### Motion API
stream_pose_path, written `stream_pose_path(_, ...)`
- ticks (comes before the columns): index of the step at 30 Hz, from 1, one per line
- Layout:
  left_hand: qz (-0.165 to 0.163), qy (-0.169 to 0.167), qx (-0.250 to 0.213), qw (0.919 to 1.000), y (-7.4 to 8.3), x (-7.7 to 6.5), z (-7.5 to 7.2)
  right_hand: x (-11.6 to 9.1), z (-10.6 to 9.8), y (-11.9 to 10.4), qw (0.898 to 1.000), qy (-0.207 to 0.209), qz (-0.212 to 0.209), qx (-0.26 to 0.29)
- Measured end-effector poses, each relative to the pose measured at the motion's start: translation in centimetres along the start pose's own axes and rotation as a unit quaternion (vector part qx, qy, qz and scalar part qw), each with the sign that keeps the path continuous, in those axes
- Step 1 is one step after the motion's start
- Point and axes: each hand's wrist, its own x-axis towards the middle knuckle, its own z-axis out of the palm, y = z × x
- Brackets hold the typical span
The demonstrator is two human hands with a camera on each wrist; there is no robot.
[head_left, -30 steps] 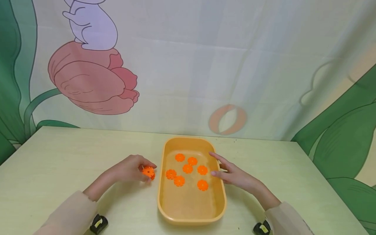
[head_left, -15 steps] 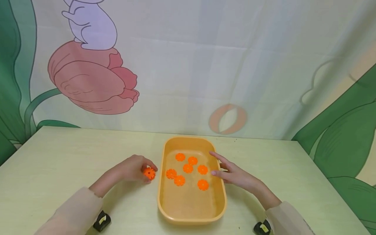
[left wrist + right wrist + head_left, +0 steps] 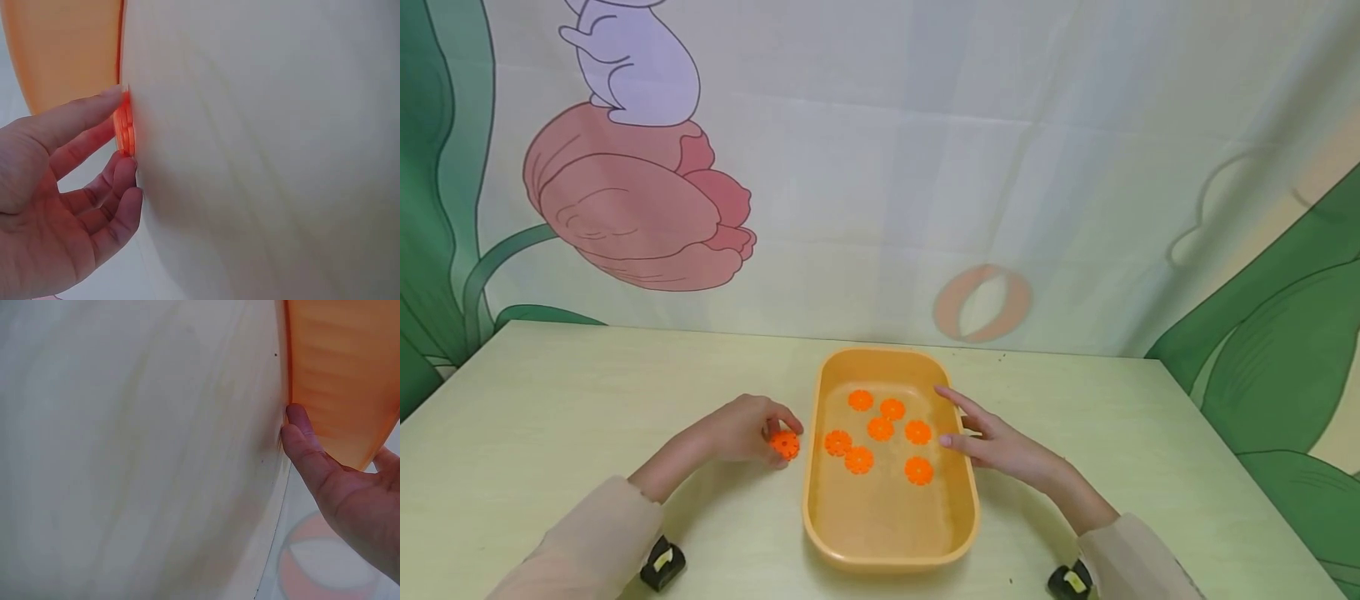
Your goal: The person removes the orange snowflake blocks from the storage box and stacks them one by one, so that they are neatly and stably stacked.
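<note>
Between its thumb and fingers my left hand (image 3: 743,429) pinches a small stack of orange flower-shaped plastic discs (image 3: 786,445), just left of the tray. The left wrist view shows these discs (image 3: 126,128) edge-on, layered face to face, low over the table. A yellow rectangular tray (image 3: 891,562) with rounded corners stands in front of me. Several more orange discs (image 3: 918,471) lie flat inside it. My right hand (image 3: 1000,446) holds the tray's right side, thumb and index finger over the rim, other fingers low against the outer wall (image 3: 340,375).
The pale wooden table (image 3: 1150,467) reaches back to a printed cloth backdrop (image 3: 865,167) with a flower and a rabbit. Black wrist devices sit by both sleeves, one at the left (image 3: 662,563) and one at the right (image 3: 1070,581).
My left hand has shifted slightly right toward the tray, and the discs in it have turned, their faces now more in line. The right hand and the tray stay put.
</note>
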Motion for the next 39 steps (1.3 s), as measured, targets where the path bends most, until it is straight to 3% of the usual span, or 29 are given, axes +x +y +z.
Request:
stream_pose_path(13, -0.013, 0.014, 0.03, 0.9994, 0.8, 0.2, 0.3, 0.0, -0.1, 0.1, 1.0, -0.004, -0.004, 0.01)
stream_pose_path(20, -0.025, 0.023, 0.017, 0.9993, 1.6, -0.8, -0.1, 0.1, 0.0, 0.0, 1.0, -0.005, -0.003, 0.016)
stream_pose_path(25, -0.009, 0.064, -0.033, 0.9973, 2.2, -2.0, -0.6, 0.1, 0.0, -0.1, 1.0, -0.008, -0.006, 0.014)
stream_pose_path(32, 0.043, 0.107, -0.129, 0.9849, 3.3, -2.9, -0.2, 0.0, -0.1, -0.2, 1.0, -0.007, -0.007, 0.016)
stream_pose_path(39, 0.072, 0.141, -0.156, 0.975, 5.4, -2.9, 0.5, 0.0, 0.0, -0.1, 1.0, -0.003, -0.004, 0.015)
